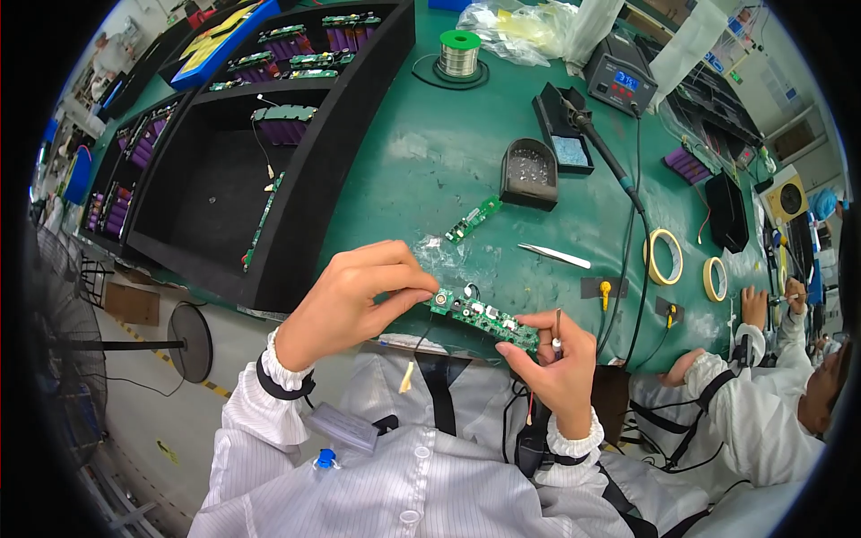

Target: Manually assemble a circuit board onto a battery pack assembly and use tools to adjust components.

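Near the table's front edge, a long narrow green circuit board [482,316] with small parts on its face is held level between my hands. My left hand [359,296] pinches its left end between thumb and fingertips. Its right end lies between the thumb and fingers of my right hand [558,359]. A white connector shows among my right fingers, and a thin red wire hangs below them. From the board's left part a dark lead drops to a pale yellowish tip [407,377]. Beyond the board, a second green circuit board [473,221] and white tweezers [554,255] lie on the green mat [386,202].
A black compartment tray [336,134] with purple battery packs and boards stands left. Farther back are a solder spool [459,54], a black scoop [529,175], a soldering iron [610,161] in its stand and its station [619,76]. Tape rolls [664,257] and a co-worker's hands [753,308] are right.
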A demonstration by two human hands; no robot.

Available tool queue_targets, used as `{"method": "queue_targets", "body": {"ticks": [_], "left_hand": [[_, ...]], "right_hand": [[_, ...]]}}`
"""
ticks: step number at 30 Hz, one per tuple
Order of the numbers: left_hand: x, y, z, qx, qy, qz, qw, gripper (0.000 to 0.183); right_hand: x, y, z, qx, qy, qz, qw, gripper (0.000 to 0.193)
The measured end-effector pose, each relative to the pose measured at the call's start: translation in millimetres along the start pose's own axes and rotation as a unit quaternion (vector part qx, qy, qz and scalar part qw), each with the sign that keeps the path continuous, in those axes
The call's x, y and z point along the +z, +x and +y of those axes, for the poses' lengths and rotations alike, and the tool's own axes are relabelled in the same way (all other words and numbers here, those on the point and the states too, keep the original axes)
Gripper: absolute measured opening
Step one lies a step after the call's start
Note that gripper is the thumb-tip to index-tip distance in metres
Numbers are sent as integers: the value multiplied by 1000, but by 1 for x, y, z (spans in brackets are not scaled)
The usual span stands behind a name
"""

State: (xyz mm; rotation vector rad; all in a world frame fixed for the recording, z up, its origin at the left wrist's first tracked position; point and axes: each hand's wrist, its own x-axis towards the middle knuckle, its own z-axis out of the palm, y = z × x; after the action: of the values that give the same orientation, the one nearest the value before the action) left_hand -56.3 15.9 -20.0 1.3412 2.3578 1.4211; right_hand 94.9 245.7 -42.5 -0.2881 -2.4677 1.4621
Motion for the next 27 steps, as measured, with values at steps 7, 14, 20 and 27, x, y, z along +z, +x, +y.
{"method": "queue_targets", "body": {"ticks": [7, 14, 20, 27], "left_hand": [[5, 3, 3, 69, 88, 13, 994, 11], [5, 0, 6, 52, 113, 30, 992, 11], [-8, 2, 2, 74, 62, -16, 995, 17], [-7, 7, -9, 35, -3, -43, 998, 12]], "right_hand": [[-3, 1, 0, 6, 17, -1, 1000, 33], [0, 5, 3, -10, 16, 6, 1000, 32], [-2, 1, 3, -6, 27, -1, 1000, 32], [-1, 2, 10, -5, 48, -13, 999, 32]]}}
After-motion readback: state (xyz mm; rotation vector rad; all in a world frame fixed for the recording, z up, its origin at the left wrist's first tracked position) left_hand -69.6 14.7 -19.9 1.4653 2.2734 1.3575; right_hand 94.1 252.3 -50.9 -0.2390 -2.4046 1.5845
